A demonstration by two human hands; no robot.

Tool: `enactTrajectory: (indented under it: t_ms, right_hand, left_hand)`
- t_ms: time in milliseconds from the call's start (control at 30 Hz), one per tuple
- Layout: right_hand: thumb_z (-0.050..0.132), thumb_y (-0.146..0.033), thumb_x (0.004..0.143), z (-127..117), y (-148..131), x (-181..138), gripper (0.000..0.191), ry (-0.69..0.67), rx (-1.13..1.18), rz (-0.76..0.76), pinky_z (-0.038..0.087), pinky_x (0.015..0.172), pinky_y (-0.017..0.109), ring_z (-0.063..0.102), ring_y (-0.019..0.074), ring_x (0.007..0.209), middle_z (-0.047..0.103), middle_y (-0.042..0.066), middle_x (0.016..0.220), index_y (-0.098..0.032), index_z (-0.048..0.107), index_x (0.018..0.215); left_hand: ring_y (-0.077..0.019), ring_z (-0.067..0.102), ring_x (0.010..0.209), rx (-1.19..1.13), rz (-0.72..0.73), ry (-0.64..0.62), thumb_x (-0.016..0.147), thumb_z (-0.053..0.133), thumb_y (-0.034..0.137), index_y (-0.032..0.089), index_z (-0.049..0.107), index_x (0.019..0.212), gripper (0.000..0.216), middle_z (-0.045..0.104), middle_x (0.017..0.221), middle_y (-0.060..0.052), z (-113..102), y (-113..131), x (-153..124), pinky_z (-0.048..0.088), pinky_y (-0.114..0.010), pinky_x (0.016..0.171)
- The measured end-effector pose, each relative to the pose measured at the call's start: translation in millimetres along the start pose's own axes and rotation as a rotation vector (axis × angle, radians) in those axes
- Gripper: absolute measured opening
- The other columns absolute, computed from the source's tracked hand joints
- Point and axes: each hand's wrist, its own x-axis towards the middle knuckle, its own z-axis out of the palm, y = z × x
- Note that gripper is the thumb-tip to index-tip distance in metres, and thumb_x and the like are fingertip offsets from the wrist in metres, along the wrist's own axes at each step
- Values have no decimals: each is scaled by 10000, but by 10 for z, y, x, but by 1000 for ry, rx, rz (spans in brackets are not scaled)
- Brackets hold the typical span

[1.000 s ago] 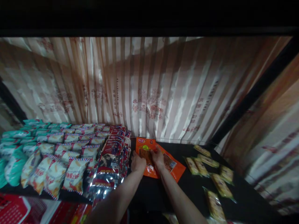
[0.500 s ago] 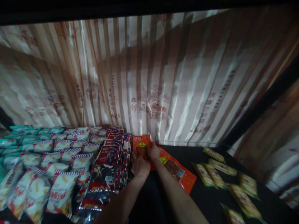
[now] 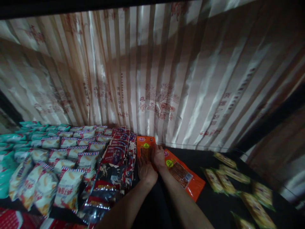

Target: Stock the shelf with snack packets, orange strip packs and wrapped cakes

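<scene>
In the head view, the left hand [image 3: 147, 171] lies, fingers extended, on an orange packet [image 3: 145, 147] between dark red packets [image 3: 115, 156] and a second orange packet [image 3: 182, 173]. The right hand [image 3: 159, 157] touches the first packet's right edge (whether gripping, I cannot tell).

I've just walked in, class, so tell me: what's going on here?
A person is handling an orange packet on a black shelf. The left hand lies over its lower part; the right hand is at its right edge. Dark red packets lie close on the left. Another orange packet lies slanted on the right, with small yellow packs beyond it.
</scene>
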Motion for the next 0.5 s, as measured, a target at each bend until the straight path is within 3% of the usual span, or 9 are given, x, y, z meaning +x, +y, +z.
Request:
enactTrajectory:
  t_ms: [200,367,500]
  right_hand:
    - [389,-89,823,44,45,-17,328,11,-14,-52,422,844,331,560,240,989,628,174,1044,-112,670,990]
    - [387,-217,873,-25,36,-124,369,40,-89,-36,381,927,390,531,272,1086,589,165,1188,-126,578,1175]
    - [309,-301,900,-63,197,-338,429,54,-100,-25,338,1003,429,452,286,1223,548,175,1263,-111,531,1214]
  left_hand:
    - [-279,216,1386,81,11,-40,825,360,226,-6,416,1328,557,329,1453,-209,-45,-7,8,167,-412,1142]
    - [-289,161,1396,80,53,-14,831,335,174,-1,338,1378,574,257,1484,-203,-46,-13,-18,157,-435,1147]
    - [-304,142,1395,18,76,-3,844,327,178,6,353,1373,557,246,1489,-197,-33,18,-124,171,-446,1141]
